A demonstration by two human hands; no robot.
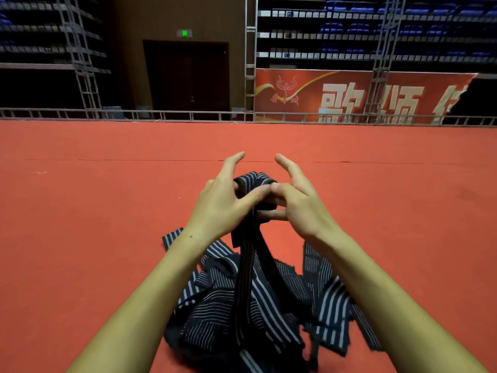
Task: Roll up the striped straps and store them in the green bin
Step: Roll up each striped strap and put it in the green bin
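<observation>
floor: red carpet (80, 211), flat, low pile, thin seam across; metal rail (134, 114) at far edge, red banner (349, 98) and dark door (185, 76) behind.
left hand (223, 200): raised over floor, thumb and bent fingers pinching roll; one finger straight, pointing up and forward.
right hand (295, 200): mirrored, thumb and curled fingers pinching roll from other side; index straight.
roll (255, 181): part-wound strap between both hands, dark navy cloth with thin pale stripes, soft, creased.
tail (250, 265): loose strap end hangs from roll down to pile.
pile (242, 305): tangled striped straps on carpet below wrists, frayed edges.
bin: not in view.
</observation>
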